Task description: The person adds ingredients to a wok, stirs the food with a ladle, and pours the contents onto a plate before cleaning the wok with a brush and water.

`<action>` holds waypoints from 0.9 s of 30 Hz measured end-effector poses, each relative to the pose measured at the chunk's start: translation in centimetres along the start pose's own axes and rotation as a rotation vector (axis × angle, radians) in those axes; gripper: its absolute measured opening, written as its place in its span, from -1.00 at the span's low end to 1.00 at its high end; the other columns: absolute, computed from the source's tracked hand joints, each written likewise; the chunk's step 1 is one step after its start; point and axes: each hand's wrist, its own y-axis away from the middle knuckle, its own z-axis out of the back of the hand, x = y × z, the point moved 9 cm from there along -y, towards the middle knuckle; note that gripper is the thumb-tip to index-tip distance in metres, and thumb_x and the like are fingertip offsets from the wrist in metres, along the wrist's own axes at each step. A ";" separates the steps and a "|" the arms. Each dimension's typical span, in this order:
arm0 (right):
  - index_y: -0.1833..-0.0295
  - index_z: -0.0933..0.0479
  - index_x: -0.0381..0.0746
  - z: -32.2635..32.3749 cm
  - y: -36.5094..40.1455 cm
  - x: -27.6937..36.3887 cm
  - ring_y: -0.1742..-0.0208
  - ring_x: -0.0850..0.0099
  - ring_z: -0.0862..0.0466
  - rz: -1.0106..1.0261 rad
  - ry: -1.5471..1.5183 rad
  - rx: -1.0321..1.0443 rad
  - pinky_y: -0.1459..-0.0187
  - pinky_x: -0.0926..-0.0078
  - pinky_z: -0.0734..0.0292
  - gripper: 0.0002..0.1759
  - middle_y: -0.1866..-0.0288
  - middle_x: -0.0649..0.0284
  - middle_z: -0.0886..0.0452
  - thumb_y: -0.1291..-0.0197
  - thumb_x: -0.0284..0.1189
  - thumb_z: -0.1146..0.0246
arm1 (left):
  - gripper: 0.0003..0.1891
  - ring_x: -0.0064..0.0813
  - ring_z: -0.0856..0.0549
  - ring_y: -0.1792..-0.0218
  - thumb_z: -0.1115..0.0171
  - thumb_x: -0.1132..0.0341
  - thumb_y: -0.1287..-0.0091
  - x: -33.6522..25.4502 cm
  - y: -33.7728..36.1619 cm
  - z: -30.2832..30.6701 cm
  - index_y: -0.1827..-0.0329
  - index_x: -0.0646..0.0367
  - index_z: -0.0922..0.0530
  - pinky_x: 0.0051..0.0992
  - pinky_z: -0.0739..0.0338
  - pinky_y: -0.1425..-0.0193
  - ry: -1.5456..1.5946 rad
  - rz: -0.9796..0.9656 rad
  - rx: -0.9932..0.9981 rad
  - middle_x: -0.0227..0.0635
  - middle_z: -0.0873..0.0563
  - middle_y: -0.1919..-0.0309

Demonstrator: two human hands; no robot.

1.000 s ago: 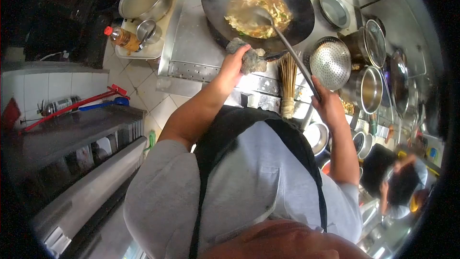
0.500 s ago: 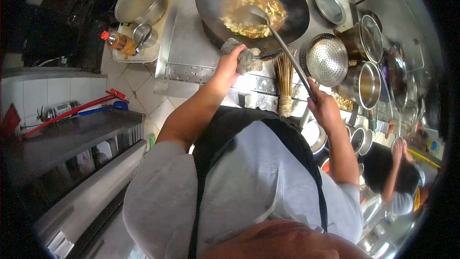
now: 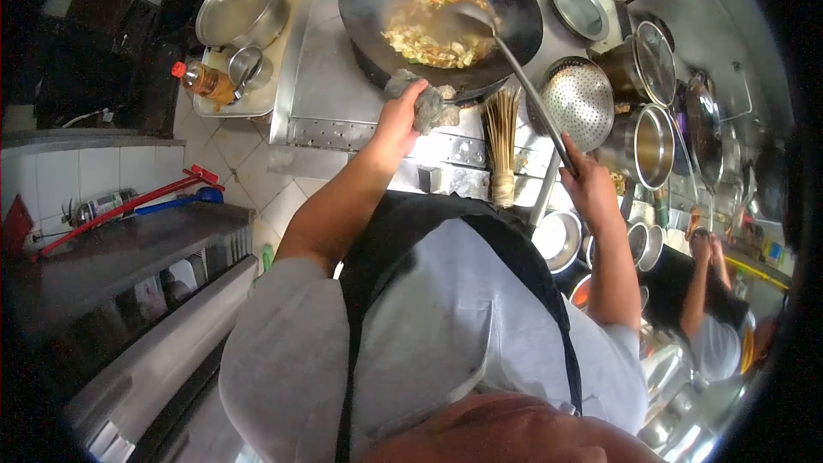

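Note:
A large dark wok (image 3: 360,0) holds chopped vegetables (image 3: 429,39) in brownish liquid, with steam rising. My left hand (image 3: 401,118) is closed around a grey cloth (image 3: 429,110) at the wok's near edge, where the cloth covers the grip point. My right hand (image 3: 590,182) is wrapped round the handle of a long metal ladle (image 3: 536,99), whose bowl rests in the food toward the right of the wok. Between my hands, just below the wok, stands a bundled bamboo brush (image 3: 501,146).
At the left, a tray (image 3: 257,107) carries a pot (image 3: 243,7), a small metal cup (image 3: 246,64) and a red-capped bottle (image 3: 206,81). A perforated strainer (image 3: 579,105) and several pots stand at the right. Another person's arms (image 3: 696,291) show at the lower right.
The ladle's bowl has shifted slightly right relative to the wok, and the food has been stirred. The whole view has moved a little. The other person's hands have changed position.

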 end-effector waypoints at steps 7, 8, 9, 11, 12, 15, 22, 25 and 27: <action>-0.52 -0.36 0.02 0.4 -0.5 -0.7 0.07 0.02 -0.73 0.029 0.050 -0.006 -0.03 0.25 -0.56 -0.27 0.07 -0.14 -0.69 -0.20 -0.53 -0.28 | -0.66 -0.31 -0.78 0.18 -0.36 0.25 -0.36 -0.1 0.1 0.0 -0.01 0.35 -0.59 -0.30 -0.69 0.09 -0.024 -0.019 -0.021 -0.18 -0.75 0.16; -0.52 -0.37 0.00 0.6 -0.4 -0.6 0.07 0.02 -0.73 0.027 0.037 -0.011 -0.03 0.27 -0.56 -0.27 0.07 -0.14 -0.69 -0.20 -0.54 -0.28 | -0.66 -0.31 -0.78 0.18 -0.36 0.25 -0.36 -0.2 0.2 -0.1 -0.01 0.35 -0.59 -0.30 -0.69 0.09 -0.024 -0.020 -0.020 -0.18 -0.75 0.16; -0.51 -0.38 -0.01 0.9 -0.2 -0.5 0.07 0.02 -0.74 0.024 0.023 -0.013 -0.03 0.28 -0.56 -0.28 0.07 -0.14 -0.69 -0.19 -0.54 -0.28 | -0.65 -0.30 -0.78 0.17 -0.37 0.24 -0.36 -0.2 0.4 -0.1 -0.02 0.36 -0.59 -0.30 -0.69 0.08 -0.032 -0.015 -0.035 -0.18 -0.75 0.15; -0.51 -0.38 -0.01 1.2 0.3 0.1 0.07 0.03 -0.74 -0.010 -0.009 -0.020 -0.03 0.29 -0.56 -0.27 0.07 -0.15 -0.69 -0.19 -0.53 -0.28 | -0.64 -0.29 -0.78 0.17 -0.37 0.24 -0.35 -0.2 0.6 -0.2 -0.02 0.36 -0.59 -0.30 -0.69 0.08 -0.042 -0.009 -0.052 -0.18 -0.75 0.14; -0.51 -0.38 -0.01 1.3 0.4 0.1 0.07 0.05 -0.74 -0.045 -0.039 -0.027 -0.03 0.30 -0.56 -0.27 0.07 -0.15 -0.68 -0.18 -0.53 -0.29 | -0.64 -0.29 -0.78 0.17 -0.38 0.24 -0.35 -0.2 0.7 -0.2 -0.03 0.36 -0.58 -0.29 -0.69 0.07 -0.043 -0.015 -0.062 -0.17 -0.75 0.13; -0.51 -0.37 -0.01 0.7 -0.1 -0.4 0.02 0.08 -0.75 -0.046 -0.027 0.061 -0.06 0.32 -0.56 -0.27 0.03 -0.15 -0.68 -0.19 -0.55 -0.28 | -0.64 -0.28 -0.78 0.16 -0.38 0.24 -0.34 -0.3 0.5 0.0 -0.03 0.34 -0.58 -0.26 -0.70 0.05 -0.044 -0.019 -0.070 -0.17 -0.74 0.12; -0.50 -0.37 -0.10 0.7 1.3 0.1 0.17 0.16 -0.75 0.067 -0.259 -0.106 0.03 0.29 -0.57 -0.33 0.22 -0.18 -0.68 -0.25 -0.45 -0.27 | -0.72 -0.30 -0.78 0.23 -0.35 0.24 -0.37 1.3 -2.7 -0.4 0.04 0.28 -0.60 -0.27 -0.71 0.11 0.064 0.088 0.013 -0.20 -0.75 0.22; -0.53 -0.34 -0.12 3.1 3.5 2.1 0.05 0.51 -0.66 -0.128 -0.316 0.122 0.02 0.44 -0.52 -0.28 0.04 0.07 -0.75 -0.22 -0.59 -0.26 | -0.77 -0.33 -0.78 0.26 -0.29 0.25 -0.40 2.7 -4.0 1.9 0.10 0.27 -0.62 -0.29 -0.71 0.19 -0.100 0.145 0.002 -0.20 -0.74 0.25; -0.52 -0.35 -0.08 5.9 4.9 3.5 0.14 0.41 -0.72 -0.080 -0.143 0.166 0.08 0.37 -0.54 -0.25 0.07 0.03 -0.76 -0.18 -0.60 -0.28 | -0.77 -0.31 -0.79 0.26 -0.16 0.33 -0.43 1.0 2.6 -0.7 0.06 0.34 -0.62 -0.26 -0.72 0.21 -0.109 0.012 0.008 -0.17 -0.75 0.20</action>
